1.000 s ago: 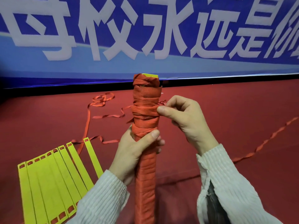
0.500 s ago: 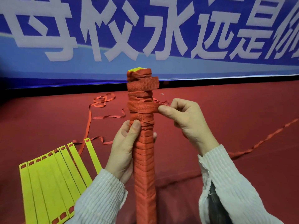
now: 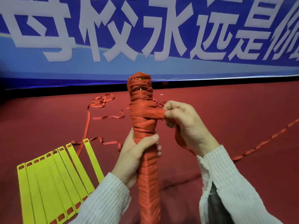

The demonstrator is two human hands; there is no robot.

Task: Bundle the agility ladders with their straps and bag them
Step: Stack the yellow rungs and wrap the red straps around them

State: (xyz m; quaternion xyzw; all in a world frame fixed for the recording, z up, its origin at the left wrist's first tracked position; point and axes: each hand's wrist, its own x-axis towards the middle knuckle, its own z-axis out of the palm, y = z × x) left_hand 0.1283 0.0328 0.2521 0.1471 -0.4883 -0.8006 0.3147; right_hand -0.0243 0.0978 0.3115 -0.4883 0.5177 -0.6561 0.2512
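Left hand [image 3: 135, 156] grips the bundle [image 3: 145, 136], right hand [image 3: 182, 122] pinches the strap [image 3: 155, 114]; slack there could loosen the wraps.

One wrapped ladder bundle [image 3: 144, 120], seven loose yellow rungs [image 3: 53, 180], two hands [image 3: 134, 157]

I see a bundle [image 3: 143, 126] wrapped in orange-red strap, yellow showing at its top. Left of the bundle, flat rungs [image 3: 53, 178] are bright yellow with red slots. The floor [image 3: 226, 113] is dark red. Behind the bundle, the banner [image 3: 145, 65] is blue with white characters. Both sleeves [image 3: 103, 201] are ribbed white.
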